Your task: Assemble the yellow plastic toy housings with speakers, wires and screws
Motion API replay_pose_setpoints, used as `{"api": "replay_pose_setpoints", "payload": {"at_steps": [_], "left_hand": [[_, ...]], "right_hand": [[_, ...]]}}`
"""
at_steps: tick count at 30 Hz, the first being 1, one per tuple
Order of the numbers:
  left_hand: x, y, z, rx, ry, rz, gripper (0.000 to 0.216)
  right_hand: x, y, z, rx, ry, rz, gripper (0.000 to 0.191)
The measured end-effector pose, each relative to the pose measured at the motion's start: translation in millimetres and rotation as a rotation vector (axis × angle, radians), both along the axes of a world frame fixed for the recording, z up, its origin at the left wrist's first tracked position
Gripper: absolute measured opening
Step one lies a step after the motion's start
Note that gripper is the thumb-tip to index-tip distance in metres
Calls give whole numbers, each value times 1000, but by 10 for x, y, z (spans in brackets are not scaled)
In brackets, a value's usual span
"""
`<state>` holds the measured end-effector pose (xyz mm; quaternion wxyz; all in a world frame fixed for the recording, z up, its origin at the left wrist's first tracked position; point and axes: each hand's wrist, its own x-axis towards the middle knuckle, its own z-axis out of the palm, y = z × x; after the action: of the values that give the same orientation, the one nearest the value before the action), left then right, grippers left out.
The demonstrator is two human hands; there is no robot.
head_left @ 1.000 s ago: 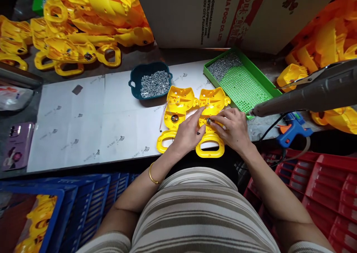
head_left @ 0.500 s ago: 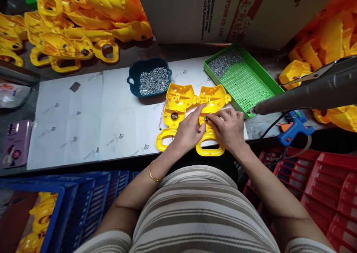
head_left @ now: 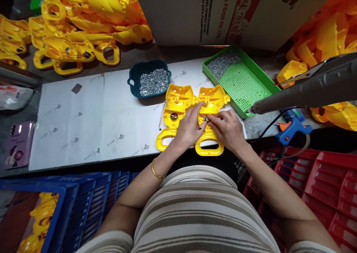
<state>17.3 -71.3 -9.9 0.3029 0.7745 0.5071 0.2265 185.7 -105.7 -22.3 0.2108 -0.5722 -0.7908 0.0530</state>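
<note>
Two yellow plastic shell halves with loop handles lie side by side, hollow side up. The left shell [head_left: 180,97] holds a round speaker-like disc [head_left: 174,116] and thin red and white wires. Over the right shell [head_left: 213,97], my left hand [head_left: 189,130] rests with its index finger stretched up and its thumb apart, near a small round metal part [head_left: 206,118]. From the other side, the thumb and forefinger of my right hand [head_left: 228,128] are closed at that metal part, which sits inside the right shell. My fingers partly hide it.
A dark teal basin [head_left: 134,76] and a green tray [head_left: 251,82] hold small metal pieces. To the right are a grey tool [head_left: 301,89] and a blue glue gun [head_left: 292,132]. Yellow shells [head_left: 92,19] are piled behind. Blue [head_left: 92,197] and red crates [head_left: 315,182] flank me.
Both hands stay at the right shell, with only slight finger shifts around the round metal part. The whole view has shifted a little.
</note>
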Motion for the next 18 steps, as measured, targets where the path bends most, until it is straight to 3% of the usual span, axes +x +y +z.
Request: {"api": "replay_pose_setpoints", "payload": {"at_steps": [11,18], "left_hand": [[-7,11,-27,16,-6,-10,59],[-11,-2,-40,17,-11,-3,58]], "right_hand": [[0,100,61,-49,2,-20,22],[-13,46,26,9,2,-48,26]]}}
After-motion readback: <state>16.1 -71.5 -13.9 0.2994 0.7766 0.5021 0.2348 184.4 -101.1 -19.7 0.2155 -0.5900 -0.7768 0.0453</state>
